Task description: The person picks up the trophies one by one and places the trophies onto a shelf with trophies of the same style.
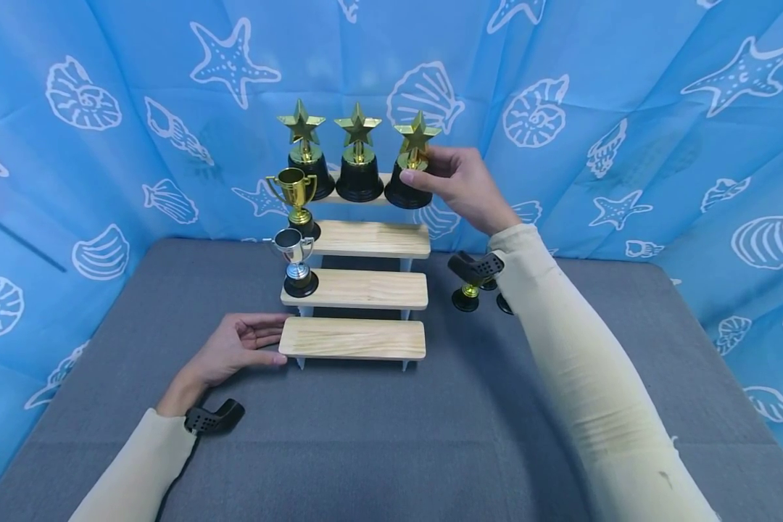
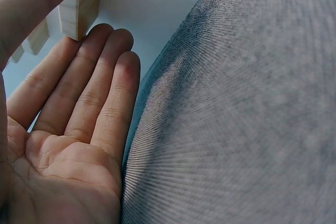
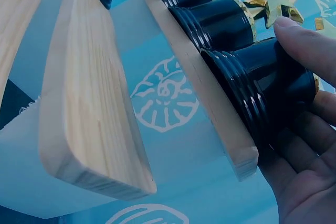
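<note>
My right hand (image 1: 460, 181) grips a gold star trophy (image 1: 409, 185) by its black base, at the right end of the top shelf. In the right wrist view, the base of that star trophy (image 3: 262, 82) sits against the shelf edge, with thumb and fingers around it. Two more star trophies (image 1: 359, 170) stand to its left. A gold cup trophy (image 1: 295, 190) and a silver cup trophy (image 1: 293, 250) stand on the left ends of the two shelves below. My left hand (image 1: 231, 348), fingers mostly straight, touches the left end of the lowest wooden step (image 1: 352, 338).
A four-step wooden display stand (image 1: 372, 288) with pale side supports stands on a grey cloth-covered table (image 1: 365, 449). Several small trophies (image 1: 466, 297) lie or stand to its right, partly hidden by my right sleeve. Behind hangs a blue curtain (image 1: 613, 94) with shell prints.
</note>
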Demonstrator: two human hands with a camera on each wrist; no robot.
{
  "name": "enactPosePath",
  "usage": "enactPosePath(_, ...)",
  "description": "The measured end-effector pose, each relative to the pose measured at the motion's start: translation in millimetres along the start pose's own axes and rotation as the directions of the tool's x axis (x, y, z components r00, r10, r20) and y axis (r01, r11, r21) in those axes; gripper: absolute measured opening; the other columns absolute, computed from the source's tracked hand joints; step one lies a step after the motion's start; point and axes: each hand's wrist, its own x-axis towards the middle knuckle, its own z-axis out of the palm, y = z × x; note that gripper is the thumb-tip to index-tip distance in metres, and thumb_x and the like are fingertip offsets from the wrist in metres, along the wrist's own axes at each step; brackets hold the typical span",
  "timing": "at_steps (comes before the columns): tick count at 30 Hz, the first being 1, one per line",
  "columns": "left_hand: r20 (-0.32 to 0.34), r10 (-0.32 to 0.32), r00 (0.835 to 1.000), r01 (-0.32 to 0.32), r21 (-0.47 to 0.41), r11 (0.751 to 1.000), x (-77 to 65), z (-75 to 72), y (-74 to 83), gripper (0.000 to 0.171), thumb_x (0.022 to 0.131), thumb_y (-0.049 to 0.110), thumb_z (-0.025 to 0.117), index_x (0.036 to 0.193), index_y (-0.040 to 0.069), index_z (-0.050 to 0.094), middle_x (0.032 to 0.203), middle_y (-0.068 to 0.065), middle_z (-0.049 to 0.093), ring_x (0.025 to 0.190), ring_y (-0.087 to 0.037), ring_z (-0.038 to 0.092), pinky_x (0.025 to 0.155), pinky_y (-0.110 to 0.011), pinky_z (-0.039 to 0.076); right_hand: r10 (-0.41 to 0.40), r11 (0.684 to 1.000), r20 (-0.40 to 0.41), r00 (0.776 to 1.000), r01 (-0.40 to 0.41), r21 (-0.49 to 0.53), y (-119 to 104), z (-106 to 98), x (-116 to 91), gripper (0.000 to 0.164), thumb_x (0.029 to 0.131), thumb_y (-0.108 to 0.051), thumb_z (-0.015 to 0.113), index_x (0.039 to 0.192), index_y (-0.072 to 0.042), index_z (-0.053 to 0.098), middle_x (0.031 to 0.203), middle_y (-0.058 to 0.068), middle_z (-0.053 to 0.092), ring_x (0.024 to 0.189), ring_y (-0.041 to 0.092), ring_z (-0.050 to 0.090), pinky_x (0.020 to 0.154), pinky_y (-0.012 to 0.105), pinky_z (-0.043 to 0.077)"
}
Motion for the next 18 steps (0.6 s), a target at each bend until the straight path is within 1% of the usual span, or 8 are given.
enactPosePath(10,0.007,0.011,1.0,-0.011,-0.012,1.0,0.2,-0.8,-1.7,0.069,0.08,-0.013,0.077,0.139,-0.021,0.043,0.139,-0.028,0.057,0.118,-0.013,0.065,0.101,-0.031,0.053,0.004,1.0,-0.022,1.0,-0.003,0.024,6.5,-1.3,5.7,0.042,0.095,-0.02,0.074,0.132,-0.004,0.066,0.121,0.011,0.071,0.113,0.021,0.067,0.103,0.034,0.054)
enactPosePath(18,0.011,0.023,1.0,-0.023,-0.009,1.0,-0.6,-1.8,-2.9,0.068,0.08,-0.013,0.077,0.138,-0.022,0.043,0.138,-0.026,0.058,0.118,-0.014,0.065,0.101,-0.031,0.054,-0.003,0.998,-0.027,1.0,0.005,0.056,8.2,-0.1,7.4,0.041,0.095,-0.018,0.074,0.132,-0.004,0.066,0.121,0.012,0.071,0.113,0.022,0.067,0.102,0.035,0.054)
